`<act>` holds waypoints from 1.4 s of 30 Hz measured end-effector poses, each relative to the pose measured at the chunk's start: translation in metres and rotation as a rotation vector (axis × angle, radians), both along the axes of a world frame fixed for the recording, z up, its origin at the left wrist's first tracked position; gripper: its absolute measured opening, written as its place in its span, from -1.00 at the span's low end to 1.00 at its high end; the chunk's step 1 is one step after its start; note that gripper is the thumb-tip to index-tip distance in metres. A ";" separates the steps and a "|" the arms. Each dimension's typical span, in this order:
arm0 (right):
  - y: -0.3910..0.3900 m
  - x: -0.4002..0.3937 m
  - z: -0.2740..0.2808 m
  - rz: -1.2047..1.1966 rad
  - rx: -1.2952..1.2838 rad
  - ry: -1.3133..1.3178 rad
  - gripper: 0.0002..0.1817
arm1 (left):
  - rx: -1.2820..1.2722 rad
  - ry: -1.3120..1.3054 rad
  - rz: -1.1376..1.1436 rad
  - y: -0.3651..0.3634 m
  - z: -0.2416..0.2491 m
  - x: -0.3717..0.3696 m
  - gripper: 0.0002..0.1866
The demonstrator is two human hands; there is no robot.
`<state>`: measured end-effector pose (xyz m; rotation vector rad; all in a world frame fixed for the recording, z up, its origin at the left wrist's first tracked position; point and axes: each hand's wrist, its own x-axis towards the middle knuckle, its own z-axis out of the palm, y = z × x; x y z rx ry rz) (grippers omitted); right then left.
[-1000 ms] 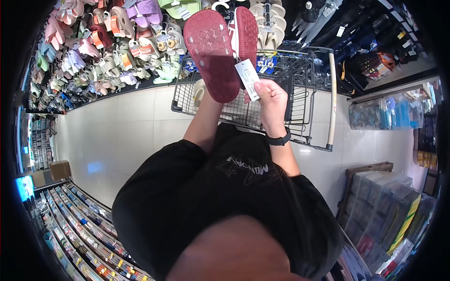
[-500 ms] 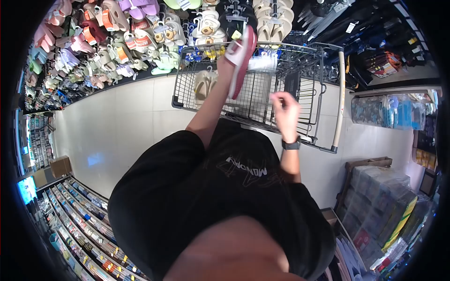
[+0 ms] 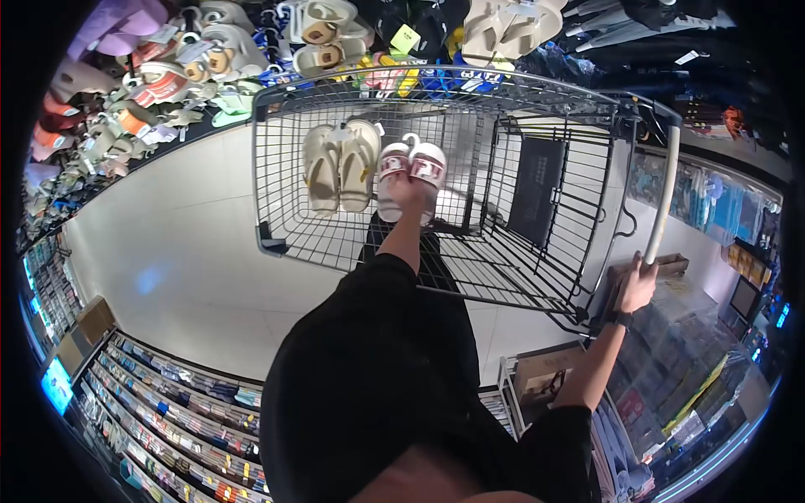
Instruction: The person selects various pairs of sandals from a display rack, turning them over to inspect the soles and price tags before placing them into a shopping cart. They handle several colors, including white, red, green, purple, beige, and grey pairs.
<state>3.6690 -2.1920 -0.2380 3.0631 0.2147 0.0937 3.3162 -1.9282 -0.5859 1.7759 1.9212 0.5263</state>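
Inside the wire shopping cart (image 3: 277, 235), my left hand (image 3: 407, 193) is closed on a pair of slides (image 3: 428, 168), white with dark red bands and a hanger at the top. Just left of them, a pair of beige flip-flops (image 3: 356, 163) lies in the basket, hanger attached. Over at the right end of the cart, my right hand (image 3: 636, 287), with a dark band on its wrist, is wrapped round the pale handle bar (image 3: 665, 193).
Racks of hanging sandals (image 3: 151, 92) line the far side. Shelves with packaged goods (image 3: 168, 402) stand at lower left. Plastic-wrapped boxes (image 3: 671, 335) are stacked at lower right. A dark panel (image 3: 537, 189) is fixed inside the cart. Pale floor (image 3: 184, 251) shows on the left.
My left hand has lowered the slides from above the cart's far edge into the basket beside the flip-flops. My right hand has moved from over the cart onto its handle.
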 end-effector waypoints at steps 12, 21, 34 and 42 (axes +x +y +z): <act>0.027 -0.037 0.017 0.088 0.134 0.085 -0.54 | -0.818 0.312 -0.309 0.073 0.061 -0.140 -0.33; 0.041 -0.084 0.020 0.210 0.289 0.058 -0.58 | -0.067 0.626 -0.234 -0.030 0.260 -0.286 -0.42; 0.070 -0.151 0.020 0.254 0.427 0.118 -0.51 | -0.399 0.379 -0.098 0.025 0.306 -0.322 -0.62; 0.232 -0.241 0.125 0.666 0.915 -0.061 -0.65 | 0.527 -0.202 -0.474 0.254 0.396 -0.179 -0.58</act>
